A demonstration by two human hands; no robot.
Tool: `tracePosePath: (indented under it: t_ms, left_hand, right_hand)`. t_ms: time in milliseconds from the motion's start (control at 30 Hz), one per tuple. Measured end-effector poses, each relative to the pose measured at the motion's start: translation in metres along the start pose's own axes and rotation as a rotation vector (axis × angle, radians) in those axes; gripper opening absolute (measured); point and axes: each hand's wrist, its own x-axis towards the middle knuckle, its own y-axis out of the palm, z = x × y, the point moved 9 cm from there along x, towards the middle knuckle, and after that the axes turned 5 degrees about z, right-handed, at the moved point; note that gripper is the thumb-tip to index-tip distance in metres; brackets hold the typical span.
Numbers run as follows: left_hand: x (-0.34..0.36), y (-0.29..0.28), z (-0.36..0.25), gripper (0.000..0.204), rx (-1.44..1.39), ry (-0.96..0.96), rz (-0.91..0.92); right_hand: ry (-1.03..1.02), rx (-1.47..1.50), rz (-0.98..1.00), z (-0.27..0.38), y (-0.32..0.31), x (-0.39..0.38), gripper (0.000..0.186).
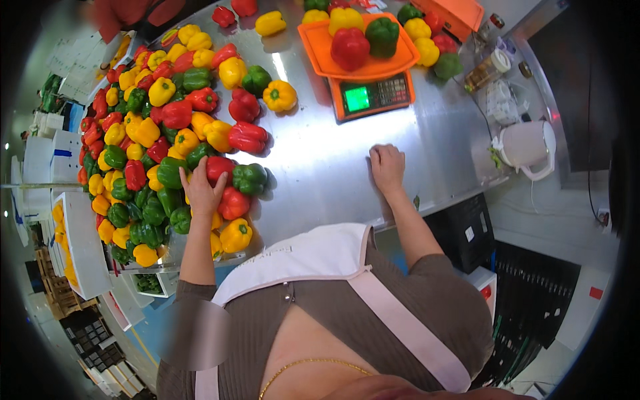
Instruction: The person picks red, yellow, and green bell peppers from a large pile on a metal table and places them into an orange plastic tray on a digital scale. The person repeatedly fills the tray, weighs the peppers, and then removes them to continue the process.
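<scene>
My left hand (204, 191) lies on the near right side of a big heap of bell peppers, fingers spread. Its fingertips and thumb touch a red bell pepper (219, 169), not wrapped round it. Next to it sit a green bell pepper (250, 179) and another red bell pepper (234, 203). My right hand (388, 168) rests on the metal table (320, 173) with its fingers curled in and nothing visible in them. Beyond it stands an orange scale (372, 93) with a lit green display. Its tray (317, 50) bears red, green and yellow peppers.
More peppers (427, 51) lie right of the scale, beside an orange container (460, 17). A glass jar (487, 70) and a pale kettle (527, 148) stand along the right edge. Another person's red sleeve (120, 19) shows at far left. Black crates (460, 227) are below the table's right side.
</scene>
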Motion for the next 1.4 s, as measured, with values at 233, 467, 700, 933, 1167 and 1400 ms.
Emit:
tracePosePath:
  t_ms: [233,467,700,933,1167,1400]
  left_hand:
    - [0.002,-0.006,-0.001,0.067,-0.032,-0.019,0.020]
    - [-0.003,-0.007,-0.003,0.068,-0.061,0.010,0.004]
    - [-0.001,0.001,-0.003,0.068,-0.085,-0.003,0.037]
    - [0.018,-0.009,0.010,0.056,-0.236,-0.049,-0.081]
    - [0.129,-0.035,-0.113,0.051,-0.241,0.047,-0.217]
    - [0.251,0.016,-0.175,0.067,-0.075,0.029,0.090]
  right_hand:
    - [-0.009,0.014,-0.024,0.000,0.000,-0.002,0.013]
    - [-0.003,-0.033,-0.034,0.004,0.002,0.000,0.013]
    - [0.039,-0.061,0.007,0.001,-0.001,-0.001,0.016]
    - [0.014,0.014,0.077,-0.001,0.005,0.004,0.020]
    - [-0.032,0.486,0.356,-0.051,-0.007,0.038,0.021]
    - [-0.055,0.280,0.140,-0.139,-0.042,0.129,0.013]
